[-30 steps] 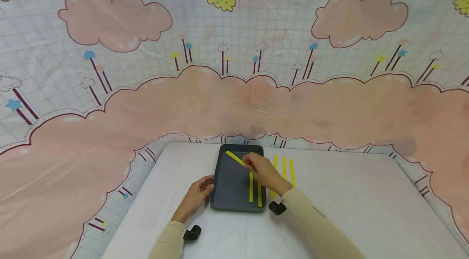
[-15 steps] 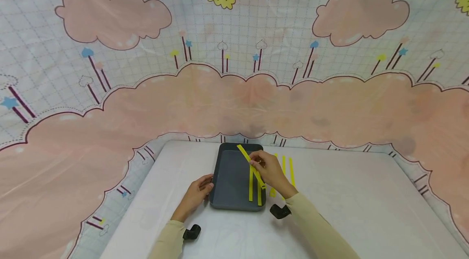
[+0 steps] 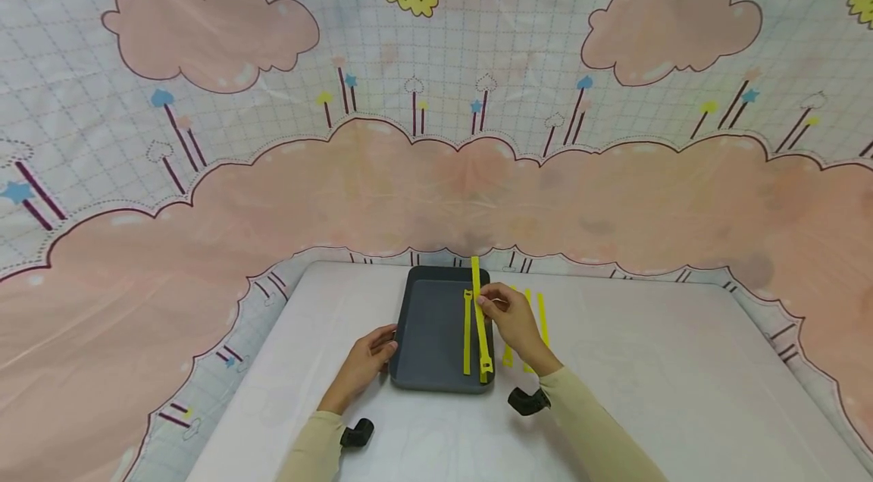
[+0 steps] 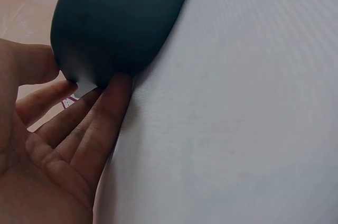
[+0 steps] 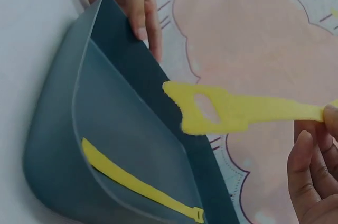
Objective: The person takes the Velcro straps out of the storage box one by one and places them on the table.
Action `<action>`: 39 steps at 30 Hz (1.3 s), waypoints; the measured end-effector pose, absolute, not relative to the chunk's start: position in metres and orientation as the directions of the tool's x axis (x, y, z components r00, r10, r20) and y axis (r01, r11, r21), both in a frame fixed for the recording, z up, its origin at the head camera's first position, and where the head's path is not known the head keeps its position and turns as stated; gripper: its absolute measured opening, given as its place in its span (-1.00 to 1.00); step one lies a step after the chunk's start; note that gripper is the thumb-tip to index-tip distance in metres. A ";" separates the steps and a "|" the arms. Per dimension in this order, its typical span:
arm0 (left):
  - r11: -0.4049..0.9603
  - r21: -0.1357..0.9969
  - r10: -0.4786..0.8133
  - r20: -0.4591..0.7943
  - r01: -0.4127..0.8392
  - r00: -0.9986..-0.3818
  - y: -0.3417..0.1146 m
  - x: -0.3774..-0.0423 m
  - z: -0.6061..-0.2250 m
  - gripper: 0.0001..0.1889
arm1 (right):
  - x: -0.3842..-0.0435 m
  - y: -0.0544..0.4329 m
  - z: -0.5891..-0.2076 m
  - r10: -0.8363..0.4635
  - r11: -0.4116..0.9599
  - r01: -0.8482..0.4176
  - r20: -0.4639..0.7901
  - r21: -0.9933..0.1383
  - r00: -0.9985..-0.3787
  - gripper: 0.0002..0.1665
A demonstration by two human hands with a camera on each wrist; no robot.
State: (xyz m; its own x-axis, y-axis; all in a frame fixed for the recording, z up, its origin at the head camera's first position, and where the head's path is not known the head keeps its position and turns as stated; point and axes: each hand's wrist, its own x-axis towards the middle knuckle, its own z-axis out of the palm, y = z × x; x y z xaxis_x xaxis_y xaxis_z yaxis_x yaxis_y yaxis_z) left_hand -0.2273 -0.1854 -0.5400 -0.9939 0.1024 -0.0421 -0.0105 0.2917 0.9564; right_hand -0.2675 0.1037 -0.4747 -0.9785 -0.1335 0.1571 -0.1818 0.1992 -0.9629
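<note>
My right hand (image 3: 510, 315) pinches a yellow hook-and-loop cable tie (image 3: 476, 276) by its middle, above the right side of a dark grey tray (image 3: 430, 345). The slotted head of the held tie (image 5: 214, 109) points over the tray in the right wrist view. Inside the tray lies another yellow tie (image 3: 467, 342), lengthwise; a further one at the right wall is mostly covered by the held tie. My left hand (image 3: 363, 362) holds the tray's left edge, with thumb and fingertips (image 4: 117, 89) against its wall in the left wrist view.
Several more yellow ties (image 3: 542, 315) lie side by side on the white table (image 3: 648, 376), right of the tray and partly behind my right hand. A patterned cloth (image 3: 436, 201) rises behind the table's far edge.
My right hand has shifted slightly right. The tie in it has turned from slanting across the tray to nearly lengthwise along its right side. The left hand stays at the tray.
</note>
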 end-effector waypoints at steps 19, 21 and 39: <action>0.301 0.954 0.092 -0.030 -0.001 -0.995 -0.185 -0.227 -0.541 -0.54 | -0.252 0.136 -0.475 -0.067 0.209 -0.086 0.074 -0.974 -0.995 -0.79; 0.305 0.952 0.090 -0.032 -0.003 -0.995 -0.185 -0.227 -0.540 -0.54 | -0.252 0.141 -0.478 -0.064 0.215 -0.086 0.074 -0.973 -0.995 -0.77; 0.310 0.951 0.102 -0.037 -0.004 -0.994 -0.186 -0.227 -0.537 -0.53 | -0.259 0.185 -0.508 0.051 0.232 -0.033 0.046 -0.972 -0.998 -0.71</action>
State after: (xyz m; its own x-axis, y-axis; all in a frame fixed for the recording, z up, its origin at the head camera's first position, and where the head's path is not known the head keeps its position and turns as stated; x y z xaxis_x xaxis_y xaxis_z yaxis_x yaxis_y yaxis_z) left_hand -0.2274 -0.1865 -0.5374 -0.9941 0.1016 -0.0369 -0.0037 0.3100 0.9507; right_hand -0.2592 0.1855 -0.5077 -0.9976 0.0514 0.0461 -0.0330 0.2322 -0.9721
